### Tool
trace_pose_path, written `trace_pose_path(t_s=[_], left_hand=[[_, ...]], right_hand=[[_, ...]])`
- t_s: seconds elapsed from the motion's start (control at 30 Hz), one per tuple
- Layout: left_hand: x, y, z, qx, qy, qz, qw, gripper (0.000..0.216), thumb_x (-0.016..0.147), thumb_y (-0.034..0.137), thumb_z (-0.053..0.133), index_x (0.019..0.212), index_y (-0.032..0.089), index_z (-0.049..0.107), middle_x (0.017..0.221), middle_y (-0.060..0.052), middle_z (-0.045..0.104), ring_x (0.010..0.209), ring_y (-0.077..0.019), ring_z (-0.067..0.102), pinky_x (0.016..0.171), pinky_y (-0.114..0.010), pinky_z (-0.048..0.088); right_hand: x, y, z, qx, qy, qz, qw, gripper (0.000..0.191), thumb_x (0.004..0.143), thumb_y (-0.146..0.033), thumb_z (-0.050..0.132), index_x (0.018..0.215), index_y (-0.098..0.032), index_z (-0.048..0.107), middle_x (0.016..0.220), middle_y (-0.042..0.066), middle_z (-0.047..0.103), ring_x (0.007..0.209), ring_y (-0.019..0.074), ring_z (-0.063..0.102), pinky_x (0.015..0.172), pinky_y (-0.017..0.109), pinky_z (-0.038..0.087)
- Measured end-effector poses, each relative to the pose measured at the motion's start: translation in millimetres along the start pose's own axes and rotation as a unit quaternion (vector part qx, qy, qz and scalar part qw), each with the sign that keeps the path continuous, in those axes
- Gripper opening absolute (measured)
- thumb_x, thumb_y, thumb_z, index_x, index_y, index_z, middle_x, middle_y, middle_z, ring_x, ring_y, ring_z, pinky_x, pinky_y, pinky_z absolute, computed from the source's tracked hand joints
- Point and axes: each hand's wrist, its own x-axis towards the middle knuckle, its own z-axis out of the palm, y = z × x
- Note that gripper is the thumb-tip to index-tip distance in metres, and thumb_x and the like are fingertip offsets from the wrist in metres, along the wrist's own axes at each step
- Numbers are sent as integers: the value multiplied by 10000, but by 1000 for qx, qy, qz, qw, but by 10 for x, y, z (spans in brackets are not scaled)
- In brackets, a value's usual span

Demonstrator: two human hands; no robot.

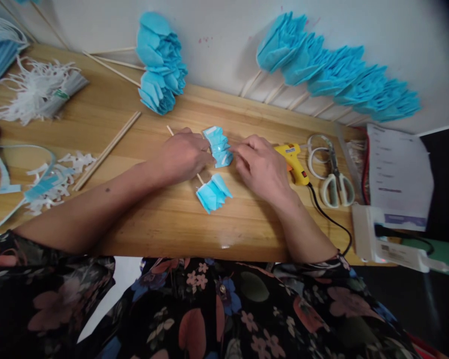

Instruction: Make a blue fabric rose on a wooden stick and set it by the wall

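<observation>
A small pleated blue piece [220, 144], with whitish patches on it, lies between my two hands. My left hand [185, 155] is closed, its thumb and fingertips at the left edge of that piece. Under the same hand runs a thin wooden stick [169, 130], tipped with a partly formed blue flower [212, 194] nearer to me; whether the palm grips the stick is hidden. My right hand [261, 163] is pinched at the right edge of the pleated piece, fingertips together. Just beyond the right hand lies a yellow glue gun [294, 162] with a black cord.
Finished blue flowers on sticks lean along the wall, one cluster [160, 65] left and a row [336, 70] right. Loose sticks [108, 149], white scraps [60, 174] and a bundle of white strands [45, 92] lie left. Scissors [336, 187] and a power strip [389, 244] are right.
</observation>
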Motion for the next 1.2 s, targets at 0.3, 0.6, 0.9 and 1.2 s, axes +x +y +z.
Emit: trace_pose_path(t_s=[0.3, 0.6, 0.9, 1.2], left_hand=[[-2, 19, -16, -2, -7, -15, 1000, 392, 1021, 224, 405, 1146, 235, 776, 1069, -87, 738, 1014, -282, 633, 824, -390, 389], [-2, -1, 20, -1, 7, -6, 1000, 377, 1025, 250, 407, 1106, 239, 775, 1023, -81, 729, 999, -265, 625, 813, -376, 377], [-17, -11, 57, 15, 22, -6, 1000, 372, 1040, 255, 393, 1082, 245, 763, 967, -32, 712, 976, -216, 601, 817, -350, 382], [6, 23, -19, 11, -17, -15, 1000, 357, 1006, 221, 448, 1147, 248, 774, 1067, -84, 743, 1030, -285, 634, 812, -377, 374]], right_hand=[[-6, -64, 13, -3, -30, -29, 999, 247, 1028, -292, 505, 965, -218, 732, 1013, 96, 725, 941, 247, 622, 727, 352, 435], [14, -81, 42, -31, -38, -32, 998, 257, 1022, -298, 520, 942, -204, 746, 971, 109, 736, 912, 252, 630, 702, 357, 424], [50, -164, 70, -49, -36, 6, 998, 189, 973, -259, 574, 928, -187, 743, 998, 120, 751, 918, 260, 636, 647, 341, 368], [29, -121, 23, -24, -56, 3, 998, 202, 980, -246, 553, 957, -188, 746, 989, 111, 744, 925, 255, 642, 697, 347, 399]])
